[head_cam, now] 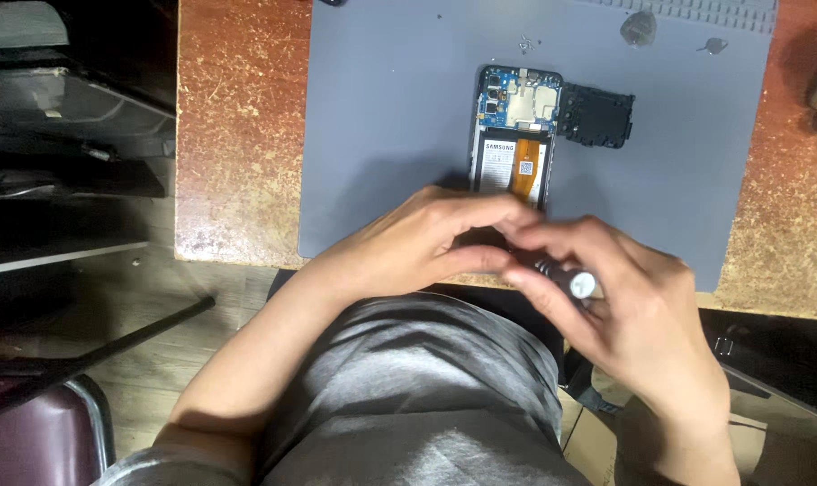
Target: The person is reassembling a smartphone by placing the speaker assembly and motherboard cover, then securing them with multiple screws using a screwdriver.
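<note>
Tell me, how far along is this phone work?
The phone lies open on the grey mat, back cover off, and a black inner cover sits beside it. Both hands, left and right, work a screwdriver at its lower end. Battery and circuit board remain in place.

A grey work mat [390, 126] covers much of a worn brown tabletop [237, 135]. On the mat's far right lie a black plastic cover piece [597, 115], a small round grey disc [638, 27] and a tiny metal part [714, 45]. Left of the table stand dark shelves [57, 117]; a dark red chair seat [30, 436] sits near left
</note>
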